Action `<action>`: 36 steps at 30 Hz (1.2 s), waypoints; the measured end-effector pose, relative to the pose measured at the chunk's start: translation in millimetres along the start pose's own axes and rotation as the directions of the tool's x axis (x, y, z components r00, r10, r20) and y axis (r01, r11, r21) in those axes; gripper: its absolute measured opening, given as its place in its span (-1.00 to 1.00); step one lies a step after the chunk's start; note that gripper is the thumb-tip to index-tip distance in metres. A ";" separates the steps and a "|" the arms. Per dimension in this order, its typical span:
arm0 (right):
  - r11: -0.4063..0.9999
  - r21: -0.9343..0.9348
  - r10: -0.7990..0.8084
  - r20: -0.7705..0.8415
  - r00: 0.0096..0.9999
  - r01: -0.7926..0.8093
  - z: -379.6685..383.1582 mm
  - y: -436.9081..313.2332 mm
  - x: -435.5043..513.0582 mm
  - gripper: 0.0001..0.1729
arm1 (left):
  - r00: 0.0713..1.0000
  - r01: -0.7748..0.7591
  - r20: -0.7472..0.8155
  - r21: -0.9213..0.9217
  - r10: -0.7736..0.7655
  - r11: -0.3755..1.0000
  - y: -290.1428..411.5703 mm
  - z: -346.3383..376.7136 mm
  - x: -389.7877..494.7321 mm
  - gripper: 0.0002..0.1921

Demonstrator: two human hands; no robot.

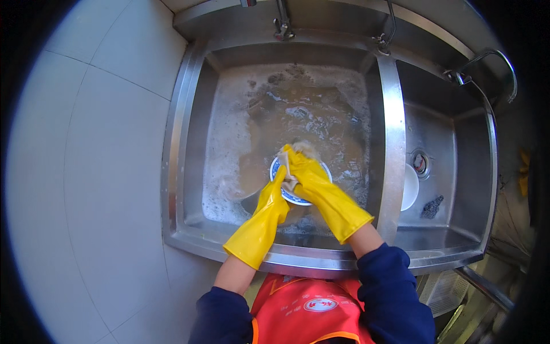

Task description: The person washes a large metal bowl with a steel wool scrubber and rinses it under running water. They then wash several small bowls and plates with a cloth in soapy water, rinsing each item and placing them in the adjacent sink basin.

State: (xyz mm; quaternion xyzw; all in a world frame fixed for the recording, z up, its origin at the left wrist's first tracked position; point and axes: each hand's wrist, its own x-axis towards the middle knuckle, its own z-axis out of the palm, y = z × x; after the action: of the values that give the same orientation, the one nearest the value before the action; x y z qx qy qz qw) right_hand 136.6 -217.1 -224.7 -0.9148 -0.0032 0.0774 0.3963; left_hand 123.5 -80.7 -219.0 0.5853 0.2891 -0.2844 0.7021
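Observation:
Both my hands wear long yellow rubber gloves and meet over the large left sink basin [195,142]. A blue-and-white plate or shallow bowl [296,198] is held just above the cloudy, foamy water [232,142]. My left hand [277,180] grips its left side. Across its face, my right hand [305,165] presses a pale cloth [289,182]. The gloves cover much of the dish's middle, and a blurred light patch of cloth or suds shows beyond the fingers. Whatever lies under the murky water is hard to make out.
In the smaller right basin [466,172] are a white dish [410,187], a dark metal scouring pad [432,207] and a drain [420,162]. A steel divider [393,129] separates the basins. Faucets [283,30] line the back, one a curved spout [500,56]. A tiled wall [107,142] stands left.

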 end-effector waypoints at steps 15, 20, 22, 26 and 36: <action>0.934 -0.355 0.021 -0.014 1.000 -0.025 11.2 13.0 13.4 -0.41 | 0.975 0.220 0.079 -0.485 -0.208 0.846 -25.2 -14.4 40.6 -0.48; 0.981 -0.187 0.066 0.114 0.991 -0.044 21.2 29.2 5.7 -0.41 | 0.994 0.077 -0.064 -0.126 -0.085 0.989 0.7 -4.5 15.9 -0.43; 0.991 -0.125 0.053 0.110 0.992 -0.039 29.0 32.8 6.8 -0.42 | 0.997 0.016 -0.075 0.171 -0.003 0.985 4.6 -1.9 14.8 -0.38; 0.972 -0.077 0.235 0.225 0.946 -0.223 42.8 23.7 14.2 -0.42 | 0.991 0.049 -0.105 -0.276 -0.080 0.960 -0.4 -0.4 22.1 -0.33; 0.923 -0.378 -0.044 0.087 0.995 0.074 5.7 34.9 12.0 -0.52 | 0.971 0.145 -0.202 0.068 -0.129 0.987 11.1 -7.9 14.8 -0.31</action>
State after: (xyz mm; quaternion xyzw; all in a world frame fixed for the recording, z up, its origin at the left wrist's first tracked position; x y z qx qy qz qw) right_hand 145.7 -236.0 -255.5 -0.9702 -0.0608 0.0987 0.2130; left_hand 141.1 -72.1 -223.8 0.6175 0.3849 -0.2845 0.6241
